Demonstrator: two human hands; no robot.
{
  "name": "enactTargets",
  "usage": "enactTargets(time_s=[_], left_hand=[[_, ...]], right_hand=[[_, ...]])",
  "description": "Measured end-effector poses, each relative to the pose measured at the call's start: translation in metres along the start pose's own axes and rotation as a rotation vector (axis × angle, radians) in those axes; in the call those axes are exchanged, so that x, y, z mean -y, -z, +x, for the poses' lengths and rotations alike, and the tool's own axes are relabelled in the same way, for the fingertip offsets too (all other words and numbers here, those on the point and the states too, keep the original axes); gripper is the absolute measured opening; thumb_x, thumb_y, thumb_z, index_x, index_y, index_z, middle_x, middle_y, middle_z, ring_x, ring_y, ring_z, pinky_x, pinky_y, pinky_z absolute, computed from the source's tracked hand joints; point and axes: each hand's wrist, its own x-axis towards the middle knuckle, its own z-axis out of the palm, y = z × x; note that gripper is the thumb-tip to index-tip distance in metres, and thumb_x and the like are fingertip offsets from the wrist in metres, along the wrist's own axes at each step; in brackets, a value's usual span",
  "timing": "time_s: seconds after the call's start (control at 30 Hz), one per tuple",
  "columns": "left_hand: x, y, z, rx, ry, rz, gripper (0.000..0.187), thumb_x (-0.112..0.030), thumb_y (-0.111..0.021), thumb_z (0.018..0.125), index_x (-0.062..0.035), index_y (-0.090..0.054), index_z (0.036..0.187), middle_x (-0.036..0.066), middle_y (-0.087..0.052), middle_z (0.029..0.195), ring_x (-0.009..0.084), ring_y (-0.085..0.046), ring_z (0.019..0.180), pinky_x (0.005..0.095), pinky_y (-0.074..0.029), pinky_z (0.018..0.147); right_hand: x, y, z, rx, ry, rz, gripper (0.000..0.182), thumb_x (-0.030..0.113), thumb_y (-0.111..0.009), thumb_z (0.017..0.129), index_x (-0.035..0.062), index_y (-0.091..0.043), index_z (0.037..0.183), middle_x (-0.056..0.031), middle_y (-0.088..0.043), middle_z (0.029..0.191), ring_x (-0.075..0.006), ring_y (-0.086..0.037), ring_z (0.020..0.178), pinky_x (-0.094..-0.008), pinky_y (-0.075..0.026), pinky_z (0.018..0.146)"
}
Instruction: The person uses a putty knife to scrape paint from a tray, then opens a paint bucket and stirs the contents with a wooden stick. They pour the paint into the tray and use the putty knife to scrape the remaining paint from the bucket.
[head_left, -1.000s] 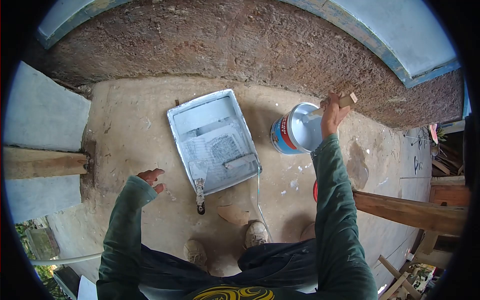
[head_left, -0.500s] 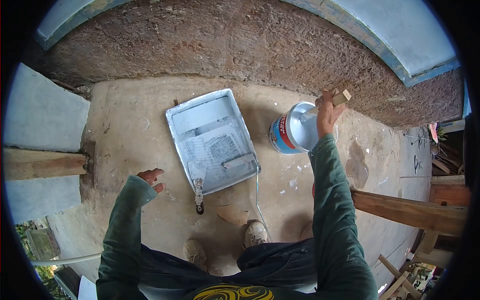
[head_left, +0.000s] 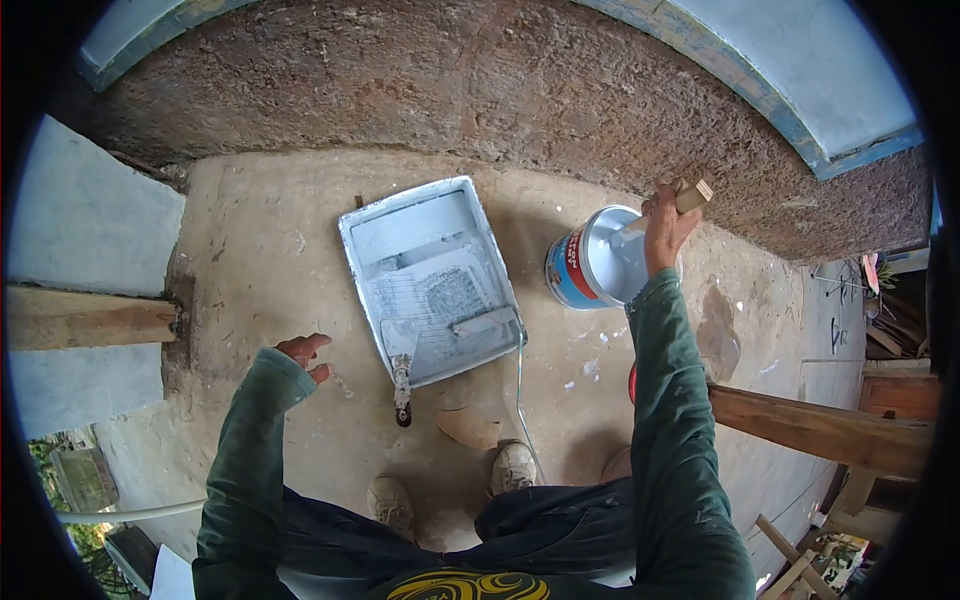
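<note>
Head view: right hand (head_left: 665, 228), fingers clamped on a square wooden stick (head_left: 672, 208), dips it into pale-blue paint in a round blue-red tin bucket (head_left: 600, 268) right of centre; left hand (head_left: 305, 355), fingers loosely apart, hangs empty.

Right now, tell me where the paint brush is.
In the head view, the paint brush lies over the paint tray's near left corner, handle pointing toward the shoes, right of the empty left hand.

Outdoor house-painting site: bare concrete floor (head_left: 260, 260), rough wall base (head_left: 450, 80), paint tray (head_left: 432, 280), paint bucket (head_left: 590, 265).
</note>
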Motion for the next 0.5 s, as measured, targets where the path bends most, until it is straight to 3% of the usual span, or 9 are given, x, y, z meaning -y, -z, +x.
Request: enactTargets(time_s=[0.03, 0.1, 0.17, 0.23, 0.3, 0.33, 0.37, 0.43, 0.5], left_hand=[[-0.001, 0.001, 0.001, -0.001, -0.001, -0.001, 0.046, -0.031, -0.073, 0.083, -0.0149, -0.057, 0.123, 0.014, -0.067, 0.097, 0.0286, -0.065, 0.082, 0.0378, -0.054, 0.072], [-0.005, 0.002, 0.003, 0.016, -0.005, 0.010, 0.046, -0.031, -0.073, 0.083, -0.0147, -0.057, 0.122, 0.014, -0.067, 0.097, 0.0289, -0.066, 0.083, 0.0380, -0.054, 0.072], [-0.004, 0.000, 0.004, -0.007, -0.027, 0.006, 0.046, -0.031, -0.072, 0.083, -0.0146, -0.057, 0.122, 0.014, -0.067, 0.098, 0.0291, -0.066, 0.084, 0.0380, -0.054, 0.073], [-0.003, 0.001, 0.002, -0.031, -0.042, 0.003, 0.046, -0.031, -0.072, 0.083, -0.0145, -0.057, 0.122, 0.014, -0.067, 0.098, 0.0294, -0.066, 0.084, 0.0380, -0.054, 0.073], [-0.006, 0.004, 0.000, 0.008, 0.008, 0.011, 0.045, -0.031, -0.072, 0.083, -0.0144, -0.057, 0.122, 0.015, -0.067, 0.099, 0.0296, -0.066, 0.086, 0.0376, -0.054, 0.076], [-0.008, 0.005, -0.002, 0.011, 0.009, 0.012, 0.045, -0.031, -0.072, 0.083, -0.0144, -0.057, 0.122, 0.015, -0.067, 0.099, 0.0296, -0.066, 0.086, 0.0376, -0.054, 0.076], [-0.010, 0.006, -0.004, 0.011, 0.017, 0.006, 0.045, -0.031, -0.072, 0.083, -0.0144, -0.057, 0.122, 0.015, -0.068, 0.100, 0.0296, -0.066, 0.086, 0.0375, -0.054, 0.076], [-0.009, 0.004, -0.006, 0.008, 0.021, -0.002, 0.045, -0.031, -0.072, 0.083, -0.0145, -0.056, 0.122, 0.015, -0.068, 0.100, 0.0296, -0.066, 0.086, 0.0373, -0.054, 0.077], [-0.004, 0.003, -0.002, 0.025, 0.023, 0.032, 0.045, -0.031, -0.072, 0.083, -0.0142, -0.056, 0.122, 0.014, -0.068, 0.101, 0.0296, -0.067, 0.086, 0.0374, -0.054, 0.076]], right_hand=[[0.001, -0.004, -0.002, -0.021, -0.045, 0.214, 0.024, 0.011, -0.058, 0.085, 0.0121, -0.040, 0.069, 0.0039, -0.036, 0.057, -0.0082, -0.033, 0.046, -0.0278, -0.034, 0.045], [0.007, 0.002, -0.004, 0.008, -0.101, 0.277, 0.026, 0.011, -0.057, 0.086, 0.0132, -0.038, 0.069, 0.0035, -0.035, 0.057, -0.0083, -0.033, 0.046, -0.0282, -0.034, 0.046], [0.010, 0.016, 0.001, 0.231, -0.379, 0.417, 0.026, 0.014, -0.056, 0.086, 0.0132, -0.037, 0.069, 0.0032, -0.034, 0.055, -0.0087, -0.032, 0.045, -0.0285, -0.034, 0.046], [0.017, 0.024, 0.009, 0.305, -0.442, 0.382, 0.026, 0.016, -0.056, 0.086, 0.0120, -0.038, 0.067, 0.0024, -0.036, 0.054, -0.0089, -0.035, 0.045, -0.0284, -0.035, 0.045], [0.023, 0.023, 0.013, 0.129, -0.309, -0.017, 0.021, 0.014, -0.057, 0.084, 0.0090, -0.045, 0.068, 0.0028, -0.040, 0.056, -0.0087, -0.037, 0.044, -0.0272, -0.035, 0.042], [0.023, 0.018, 0.010, 0.032, -0.144, -0.162, 0.023, 0.013, -0.058, 0.084, 0.0078, -0.046, 0.066, 0.0020, -0.041, 0.055, -0.0094, -0.039, 0.043, -0.0272, -0.035, 0.041], [0.021, 0.014, 0.005, 0.031, -0.146, -0.163, 0.023, 0.013, -0.058, 0.084, 0.0078, -0.046, 0.066, 0.0020, -0.041, 0.055, -0.0094, -0.039, 0.043, -0.0272, -0.035, 0.041], [0.012, 0.007, 0.000, -0.026, 0.069, -0.051, 0.025, 0.013, -0.058, 0.084, 0.0086, -0.042, 0.065, 0.0016, -0.040, 0.056, -0.0097, -0.038, 0.043, -0.0273, -0.035, 0.041], [0.009, 0.000, 0.001, -0.052, 0.035, 0.052, 0.027, 0.012, -0.057, 0.085, 0.0097, -0.039, 0.065, 0.0009, -0.039, 0.057, -0.0101, -0.038, 0.045, -0.0278, -0.035, 0.042]])
